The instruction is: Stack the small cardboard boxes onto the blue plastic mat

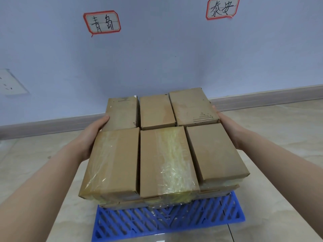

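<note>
Small cardboard boxes (162, 159) stacked on blue plastic mat (166, 222), its near edge bare, left hand (93, 137) and right hand (229, 130) straight-fingered, pressing the stack's opposite sides

A pale wall (157, 49) fills the upper half of the view. Two red-bordered paper labels with handwritten characters are stuck on it, one at upper left (102, 22) and one at upper right (222, 8), cut off by the top edge. A white wall socket (10, 82) sits at far left. A grey baseboard (52, 126) runs along the beige tiled floor (279, 130).
</note>
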